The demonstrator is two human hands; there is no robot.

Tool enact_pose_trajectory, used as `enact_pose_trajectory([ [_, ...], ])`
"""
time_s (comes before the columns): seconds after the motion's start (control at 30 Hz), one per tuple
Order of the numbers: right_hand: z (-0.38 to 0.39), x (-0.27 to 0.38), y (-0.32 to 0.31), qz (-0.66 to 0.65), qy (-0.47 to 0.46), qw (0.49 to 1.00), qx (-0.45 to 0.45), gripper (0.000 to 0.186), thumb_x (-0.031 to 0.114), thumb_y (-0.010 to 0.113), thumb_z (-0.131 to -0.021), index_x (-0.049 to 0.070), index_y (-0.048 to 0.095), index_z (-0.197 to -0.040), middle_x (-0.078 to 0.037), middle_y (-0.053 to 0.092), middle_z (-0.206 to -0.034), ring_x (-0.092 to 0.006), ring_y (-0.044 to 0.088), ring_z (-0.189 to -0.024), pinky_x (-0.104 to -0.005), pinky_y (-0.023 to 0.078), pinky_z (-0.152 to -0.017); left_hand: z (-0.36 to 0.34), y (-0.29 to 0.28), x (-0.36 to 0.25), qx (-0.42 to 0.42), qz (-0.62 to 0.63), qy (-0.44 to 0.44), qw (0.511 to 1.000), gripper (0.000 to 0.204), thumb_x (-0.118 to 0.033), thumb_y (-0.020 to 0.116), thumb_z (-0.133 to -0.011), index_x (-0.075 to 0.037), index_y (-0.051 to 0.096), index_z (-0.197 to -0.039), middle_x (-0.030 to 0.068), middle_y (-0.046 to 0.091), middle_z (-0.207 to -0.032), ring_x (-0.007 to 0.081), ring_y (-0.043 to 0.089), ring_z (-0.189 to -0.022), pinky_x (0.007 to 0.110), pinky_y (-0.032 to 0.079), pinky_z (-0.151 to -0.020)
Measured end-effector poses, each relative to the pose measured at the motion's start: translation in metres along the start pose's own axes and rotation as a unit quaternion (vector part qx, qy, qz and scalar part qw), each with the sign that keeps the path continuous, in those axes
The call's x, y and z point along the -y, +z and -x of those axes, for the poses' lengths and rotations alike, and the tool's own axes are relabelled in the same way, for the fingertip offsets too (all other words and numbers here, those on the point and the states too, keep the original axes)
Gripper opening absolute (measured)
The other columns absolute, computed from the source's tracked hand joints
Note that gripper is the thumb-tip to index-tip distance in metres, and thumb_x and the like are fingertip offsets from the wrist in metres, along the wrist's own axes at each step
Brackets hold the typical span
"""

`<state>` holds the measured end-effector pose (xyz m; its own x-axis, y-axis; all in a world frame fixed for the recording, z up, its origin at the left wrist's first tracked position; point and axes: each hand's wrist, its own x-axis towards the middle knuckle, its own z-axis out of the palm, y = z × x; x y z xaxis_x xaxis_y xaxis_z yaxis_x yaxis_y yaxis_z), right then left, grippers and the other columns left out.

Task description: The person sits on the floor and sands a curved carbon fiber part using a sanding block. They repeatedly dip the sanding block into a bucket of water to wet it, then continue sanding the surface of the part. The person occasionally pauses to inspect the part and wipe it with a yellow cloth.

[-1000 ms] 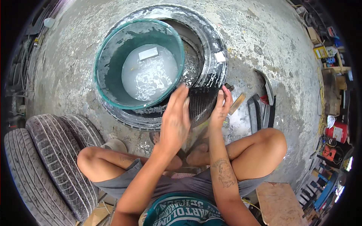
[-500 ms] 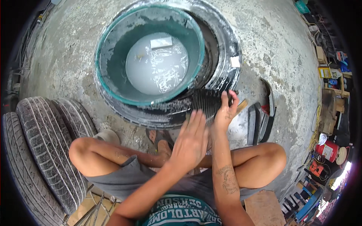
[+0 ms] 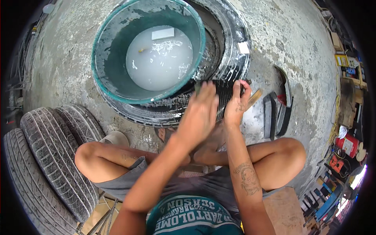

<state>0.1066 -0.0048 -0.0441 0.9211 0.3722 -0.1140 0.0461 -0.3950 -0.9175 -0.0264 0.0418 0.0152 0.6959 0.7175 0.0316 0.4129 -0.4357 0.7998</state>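
While the left hand (image 3: 200, 111), fingers extended, is swept higher over the black carbon-fibre-look panel (image 3: 225, 94) than before, the panel's right edge is gripped by the right hand (image 3: 237, 103) | panel: upper centre, by the tyre (image 3: 235, 66) | rubbing judged ongoing; left-hand hold cannot be told

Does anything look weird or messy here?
Yes, a bit messy. The tire lying flat has whitish streaks on it, the green tub stands off-centre over it, and the liquid inside looks cloudy white, not clear.
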Motion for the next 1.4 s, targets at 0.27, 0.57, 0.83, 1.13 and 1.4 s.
enact_pose_trajectory([
  [0.27,-0.003,-0.006,0.000,-0.030,0.005,0.999,-0.011,0.037,0.033,0.053,-0.111,0.000,0.058,-0.129,-0.017,0.054,-0.131,-0.0309,0.051,-0.127,-0.0393,0.035,-0.115,0.039,-0.017,-0.019,0.013,-0.006,-0.017,1.000,0.040,-0.006,0.053,-0.104,0.014,0.057,-0.138,0.0330,0.055,-0.147,0.0453,0.052,-0.140,0.050,0.043,-0.115],
  [0.57,-0.007,-0.016,-0.004,-0.041,-0.002,0.999,-0.015,0.037,0.033,0.054,-0.111,0.001,0.060,-0.128,-0.015,0.055,-0.132,-0.0279,0.052,-0.125,-0.0382,0.036,-0.114,0.046,-0.018,-0.030,0.019,0.001,-0.035,0.999,0.041,-0.007,0.052,-0.104,0.017,0.056,-0.137,0.0364,0.055,-0.144,0.0478,0.049,-0.142,0.052,0.042,-0.116],
  [0.83,-0.010,-0.019,0.003,-0.064,0.041,0.997,-0.003,0.038,0.035,0.056,-0.109,0.000,0.061,-0.124,-0.013,0.055,-0.127,-0.0261,0.053,-0.121,-0.0365,0.037,-0.110,-0.004,0.006,0.010,-0.038,0.006,-0.007,0.999,0.040,-0.009,0.052,-0.103,0.019,0.059,-0.131,0.0380,0.056,-0.141,0.0491,0.054,-0.135,0.050,0.045,-0.114],
  [1.13,-0.008,-0.017,0.008,-0.044,0.026,0.999,-0.003,0.039,0.036,0.056,-0.108,0.001,0.061,-0.122,-0.016,0.056,-0.127,-0.0302,0.053,-0.121,-0.0386,0.038,-0.110,-0.017,0.012,0.015,-0.082,0.011,-0.007,0.997,0.034,-0.005,0.052,-0.101,0.020,0.063,-0.121,0.0404,0.061,-0.131,0.0506,0.062,-0.124,0.051,0.049,-0.110],
  [1.4,-0.014,-0.027,0.008,-0.062,-0.039,0.997,-0.014,0.032,0.030,0.059,-0.107,-0.001,0.063,-0.115,-0.009,0.061,-0.106,-0.0212,0.056,-0.101,-0.0348,0.044,-0.095,0.009,0.002,-0.010,-0.090,-0.012,0.007,0.996,0.037,-0.005,0.055,-0.099,0.019,0.061,-0.127,0.0374,0.061,-0.133,0.0515,0.057,-0.130,0.051,0.047,-0.111],
])
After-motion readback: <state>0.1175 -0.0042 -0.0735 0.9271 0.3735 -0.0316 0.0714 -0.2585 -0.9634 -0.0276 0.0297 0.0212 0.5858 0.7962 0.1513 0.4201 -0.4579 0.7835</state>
